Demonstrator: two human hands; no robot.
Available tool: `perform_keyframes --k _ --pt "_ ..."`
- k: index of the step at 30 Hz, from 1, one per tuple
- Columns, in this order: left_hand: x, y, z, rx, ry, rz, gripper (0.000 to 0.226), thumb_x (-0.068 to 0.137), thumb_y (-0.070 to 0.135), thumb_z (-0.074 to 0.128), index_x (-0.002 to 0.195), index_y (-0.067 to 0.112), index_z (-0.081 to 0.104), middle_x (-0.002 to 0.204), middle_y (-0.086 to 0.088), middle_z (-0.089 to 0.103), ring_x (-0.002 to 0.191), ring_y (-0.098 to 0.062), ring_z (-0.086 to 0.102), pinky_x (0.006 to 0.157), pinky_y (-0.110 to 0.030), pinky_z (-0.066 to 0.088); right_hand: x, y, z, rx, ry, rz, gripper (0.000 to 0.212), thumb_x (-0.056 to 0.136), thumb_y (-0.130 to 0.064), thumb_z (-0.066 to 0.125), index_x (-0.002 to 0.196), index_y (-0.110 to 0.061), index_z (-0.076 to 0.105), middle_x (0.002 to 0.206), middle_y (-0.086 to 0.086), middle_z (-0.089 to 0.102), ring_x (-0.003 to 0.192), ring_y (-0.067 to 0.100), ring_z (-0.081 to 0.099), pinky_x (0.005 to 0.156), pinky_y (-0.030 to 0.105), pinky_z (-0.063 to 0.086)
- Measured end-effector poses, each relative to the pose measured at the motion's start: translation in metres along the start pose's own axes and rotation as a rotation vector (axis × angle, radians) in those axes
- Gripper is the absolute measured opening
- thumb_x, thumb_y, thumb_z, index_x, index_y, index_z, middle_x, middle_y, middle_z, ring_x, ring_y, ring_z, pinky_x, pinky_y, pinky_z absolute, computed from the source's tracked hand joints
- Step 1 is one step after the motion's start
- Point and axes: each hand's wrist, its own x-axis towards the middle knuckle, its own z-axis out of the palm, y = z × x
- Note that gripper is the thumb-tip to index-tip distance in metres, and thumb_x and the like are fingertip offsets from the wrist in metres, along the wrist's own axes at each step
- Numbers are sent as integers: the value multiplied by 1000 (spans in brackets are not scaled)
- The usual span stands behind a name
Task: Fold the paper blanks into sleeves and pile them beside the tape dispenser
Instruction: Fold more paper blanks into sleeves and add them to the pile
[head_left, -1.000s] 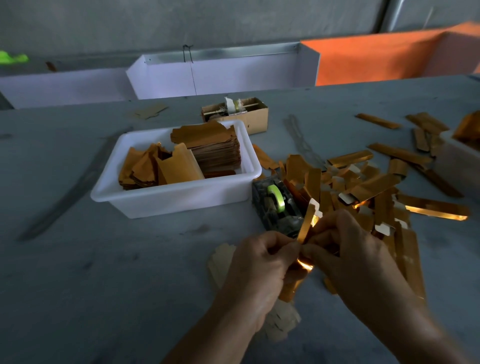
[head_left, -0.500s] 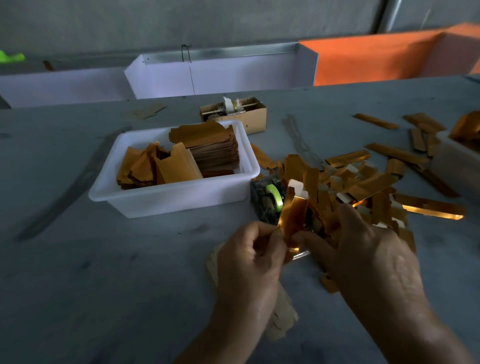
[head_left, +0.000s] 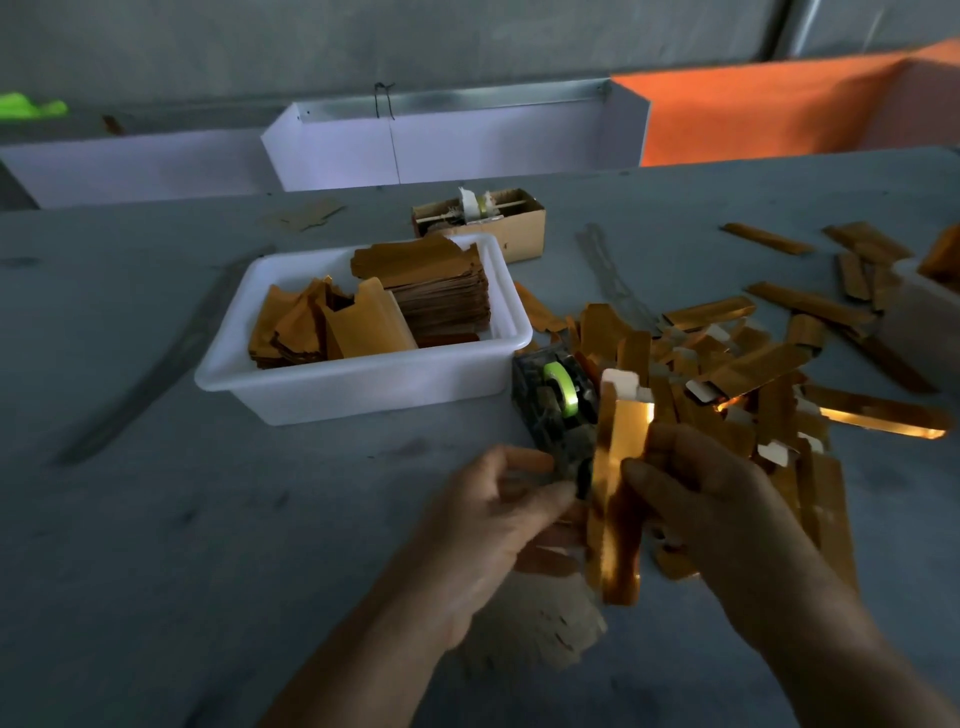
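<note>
I hold a long gold sleeve (head_left: 615, 499) upright between both hands, just in front of the tape dispenser (head_left: 556, 395) with its green roll. My right hand (head_left: 722, 519) pinches its right edge, thumb on the front. My left hand (head_left: 493, 525) curls against its left side, thumb tip close to the dispenser's front end. A loose pile of folded gold sleeves (head_left: 753, 374) lies right of the dispenser. Flat brown paper blanks (head_left: 436, 291) are stacked in a white bin (head_left: 363, 384) left of the dispenser.
A small cardboard box (head_left: 483, 218) stands behind the bin. More gold strips (head_left: 810, 301) are scattered far right by another white bin (head_left: 924, 312). Pale paper scraps (head_left: 545, 634) lie under my hands. White and orange trays (head_left: 457, 140) line the table's back edge.
The sleeve has been turned upright and lifted closer to the dispenser. My left thumb has shifted off the sleeve's top toward the dispenser's front.
</note>
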Motion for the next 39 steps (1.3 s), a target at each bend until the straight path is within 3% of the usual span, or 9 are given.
perform_keyframes --k 3,5,8,12,16,21,26,34,39 --pt "7 -4 -24 181 222 84 9 92 8 59 97 12 65 79 -5 75 77 -18 73 54 -23 54 14 12 -32 -144 192 -60 10 90 -22 54 82 -28 56 71 2 59 61 19 58 47 26 43" --pt "13 -12 -42 538 359 128 6 88 18 67 93 17 70 84 -1 75 85 -18 70 73 -31 56 28 20 -56 -318 391 -63 7 91 -22 53 89 -16 54 72 5 57 59 23 55 46 29 39" --pt "13 -25 -50 956 281 52 43 76 46 75 112 24 66 111 6 63 106 -12 58 90 -25 46 39 30 -66 -398 568 4 33 89 -25 57 116 -7 51 101 16 57 79 27 54 52 25 33" --pt "19 -41 -42 1281 250 -8 80 64 61 75 132 30 44 125 -2 38 119 -22 34 99 -26 28 23 14 -42 -473 516 -260 31 87 -30 57 106 -7 62 94 8 60 61 8 52 45 16 33" --pt "31 -40 -52 1113 319 -65 79 64 42 84 131 21 46 122 -7 41 117 -27 41 96 -29 35 -7 5 1 -391 211 -340 12 85 -13 63 95 -19 68 84 -12 57 61 -7 55 54 1 42" --pt "37 -36 -63 879 466 32 36 67 23 84 84 23 52 87 4 58 84 -17 57 61 -22 35 -17 20 43 -399 -80 -307 19 91 -26 57 108 -24 63 99 -8 64 85 0 60 73 13 49" --pt "37 -34 -73 748 436 71 14 79 20 76 75 26 64 71 11 61 66 -4 54 55 -13 36 -15 36 58 -483 -66 -257 30 90 -28 53 120 -26 56 109 -6 59 102 10 53 82 22 44" --pt "30 -10 -70 788 456 313 17 91 16 62 100 19 75 94 7 70 90 -8 62 72 -8 40 -11 38 64 -419 0 -173 43 91 -35 53 132 -27 46 120 -8 58 112 10 51 90 21 42" --pt "18 4 -63 492 321 350 22 92 16 59 99 31 73 96 10 71 89 -7 68 76 -22 58 -11 32 62 -220 57 -68 19 83 -34 65 100 -38 58 89 -16 64 86 -1 59 75 16 49"
